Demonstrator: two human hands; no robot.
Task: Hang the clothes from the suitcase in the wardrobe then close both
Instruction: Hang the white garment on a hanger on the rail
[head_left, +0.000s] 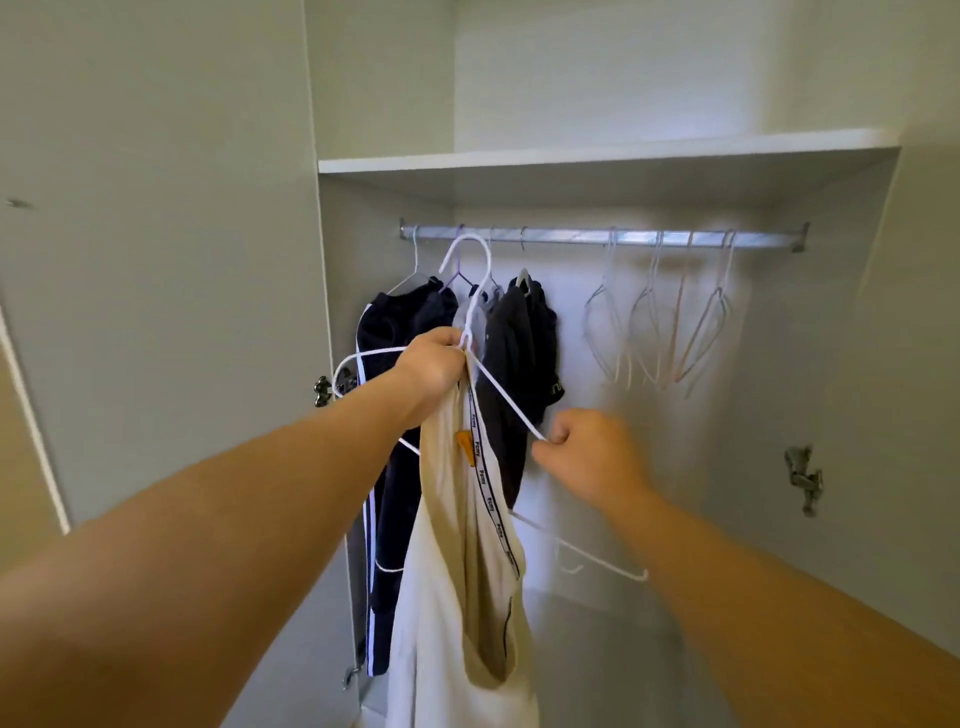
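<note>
Left hand (434, 366) grips white hanger (509, 401) neck with cream garment (457, 597); right hand (584, 449) pinches its arm. Open rail (566, 237) stretch lies between dark clothes (519, 332) and empty hangers (654, 322).

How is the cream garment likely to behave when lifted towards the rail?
Probably floppy: the cream garment hangs in loose folds below the left hand. Likely light, since one hand carries it. It may slide along the white hanger, whose arm slopes steeply.

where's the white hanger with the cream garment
Head view, centre-left: white hanger held near the rail's left end, left hand at its neck, right hand pinching its arm, before dark clothes.
</note>
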